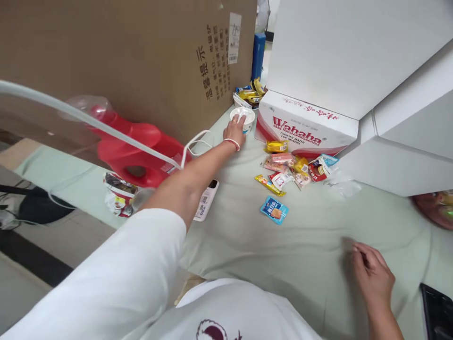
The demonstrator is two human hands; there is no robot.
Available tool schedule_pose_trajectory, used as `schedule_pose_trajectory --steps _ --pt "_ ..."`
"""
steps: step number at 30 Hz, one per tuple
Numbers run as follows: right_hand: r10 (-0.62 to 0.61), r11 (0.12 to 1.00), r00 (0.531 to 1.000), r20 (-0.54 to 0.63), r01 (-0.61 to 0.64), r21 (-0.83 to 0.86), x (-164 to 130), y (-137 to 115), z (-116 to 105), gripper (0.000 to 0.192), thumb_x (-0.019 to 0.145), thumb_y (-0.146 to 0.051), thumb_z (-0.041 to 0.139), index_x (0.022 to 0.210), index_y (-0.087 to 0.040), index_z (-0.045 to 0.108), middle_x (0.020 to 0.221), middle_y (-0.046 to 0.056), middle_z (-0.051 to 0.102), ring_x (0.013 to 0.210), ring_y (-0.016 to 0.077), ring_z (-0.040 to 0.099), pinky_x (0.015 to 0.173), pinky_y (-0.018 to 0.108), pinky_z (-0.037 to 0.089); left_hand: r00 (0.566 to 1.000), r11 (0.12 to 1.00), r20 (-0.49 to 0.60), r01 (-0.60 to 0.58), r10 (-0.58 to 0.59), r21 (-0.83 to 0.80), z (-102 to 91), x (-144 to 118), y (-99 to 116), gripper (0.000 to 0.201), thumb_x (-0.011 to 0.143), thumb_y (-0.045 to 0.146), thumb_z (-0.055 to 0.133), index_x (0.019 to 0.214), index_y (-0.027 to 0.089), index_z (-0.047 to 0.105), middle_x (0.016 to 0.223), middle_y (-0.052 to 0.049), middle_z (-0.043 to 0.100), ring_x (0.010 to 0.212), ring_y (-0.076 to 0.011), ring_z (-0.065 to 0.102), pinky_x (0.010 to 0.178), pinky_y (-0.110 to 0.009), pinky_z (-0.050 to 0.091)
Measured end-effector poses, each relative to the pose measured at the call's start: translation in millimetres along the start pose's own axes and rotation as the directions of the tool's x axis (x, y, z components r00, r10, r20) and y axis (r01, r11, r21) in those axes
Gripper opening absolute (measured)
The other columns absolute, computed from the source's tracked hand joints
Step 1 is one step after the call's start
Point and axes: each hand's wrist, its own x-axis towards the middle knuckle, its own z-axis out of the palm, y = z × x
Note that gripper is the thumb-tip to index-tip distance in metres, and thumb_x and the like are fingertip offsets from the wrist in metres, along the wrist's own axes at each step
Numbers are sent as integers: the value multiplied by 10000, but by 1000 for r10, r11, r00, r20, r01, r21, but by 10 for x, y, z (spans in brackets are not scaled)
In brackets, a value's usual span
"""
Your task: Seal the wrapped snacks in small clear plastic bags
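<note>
My left hand [235, 131], at the end of the outstretched arm, grips the near rim of a white paper cup [248, 123], with fingers reaching inside it. Something clear and plastic-looking shows in the cup. My right hand [375, 273] rests on the pale green cloth [304, 245] in a loose fist, and nothing shows in it. Between the hands lie a blue snack packet [274, 210], a thin yellow packet [270, 185] and a pile of wrapped snacks [283, 163]. Directly behind the cup, a white container [241, 101] holds more yellow and blue packets.
A Wahaha water carton [306, 123] stands behind the snacks, beside white cabinets [406, 156]. On the left are a large cardboard box [141, 61], a red plastic jug [141, 146], a white cable [88, 123] and a white phone-like device [206, 200]. A black tray [437, 311] sits at lower right.
</note>
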Motion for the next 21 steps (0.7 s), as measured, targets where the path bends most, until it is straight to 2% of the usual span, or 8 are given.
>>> schedule_pose_trajectory --steps 3,6,8,11,14,16,18,21 --pt "112 993 993 -28 -113 -22 -245 -30 -193 264 922 -522 578 967 -349 773 1001 85 760 868 361 747 813 560 596 997 998 76 23 -27 54 10 123 -89 346 945 134 543 1265 144 672 1312 -164 627 1161 -287 569 967 -412 440" --pt "165 986 983 -82 -167 -22 -307 -128 -293 274 927 -515 594 995 -325 781 1016 95 756 823 346 744 827 555 595 994 992 109 -32 18 124 -89 -107 -1 355 1015 136 388 1169 35 691 1207 -172 648 1089 -254 592 933 -374 421" --pt "165 986 980 -115 -164 17 -237 -249 -303 265 936 -484 612 1016 -298 783 1026 103 750 825 330 739 825 533 596 984 973 131 -140 117 181 -220 -463 139 453 1049 153 276 1207 -27 660 1227 -160 615 1096 -233 602 925 -362 404" --pt "70 991 991 -110 -57 120 -12 -602 -271 222 952 -406 635 1083 -294 775 1075 103 740 940 318 734 859 500 595 961 952 165 -249 220 180 -445 -1250 404 287 1019 156 446 1155 112 694 1198 -130 661 1043 -243 637 912 -397 415" --pt "-187 954 981 -57 195 228 254 -1173 -206 264 965 -310 635 1209 -339 733 1162 86 736 1048 292 722 932 476 589 831 846 330 -513 448 145 -584 -2129 654 308 943 33 477 1109 191 683 1085 -107 698 911 -227 676 836 -404 433" --pt "-407 873 911 62 368 321 408 -1584 -116 297 983 -252 601 1243 -348 708 1211 77 736 1105 272 712 977 457 580 718 766 425 -638 551 84 -589 -2620 765 279 938 39 500 1091 200 669 1094 -105 706 841 -211 677 786 -394 444" --pt "-569 807 765 303 448 384 524 -1924 37 302 1005 -195 535 1227 -305 709 1259 81 730 1150 246 702 1000 414 573 632 710 471 -704 615 17 -523 -2967 808 211 955 76 518 1066 191 656 1042 -103 709 834 -226 679 768 -398 468" --pt "-461 860 523 717 463 215 608 -2211 326 360 978 -123 531 1301 -197 671 1354 135 689 1182 245 696 983 354 565 625 715 414 -692 662 -98 -332 -3219 747 274 949 52 487 1150 185 616 1042 -110 700 905 -242 681 791 -394 518"
